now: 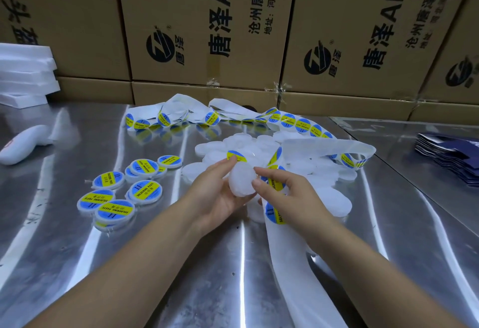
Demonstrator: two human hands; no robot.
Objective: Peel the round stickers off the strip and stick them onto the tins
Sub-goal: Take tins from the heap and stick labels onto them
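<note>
My left hand (pixel 215 193) cups a plain white round tin (pixel 242 181) just above the metal table. A blue and yellow round sticker (pixel 236 156) clings to the tip of its forefinger. My right hand (pixel 287 193) touches the tin's right edge with its thumb and holds the white sticker strip (pixel 274 211), whose stickers show behind and below the fingers. The strip runs up to the back of the table and down toward the front edge. A heap of unlabelled white tins (pixel 298 167) lies behind my hands. Several labelled tins (pixel 116 193) lie to the left.
Cardboard boxes (pixel 207 29) form a wall at the back. The table (pixel 181 276) is shiny metal. White foam pieces (pixel 26 74) are stacked at the far left, with a white handheld object (pixel 23 143) below them. Dark blue flat packets (pixel 451 159) are piled at the right.
</note>
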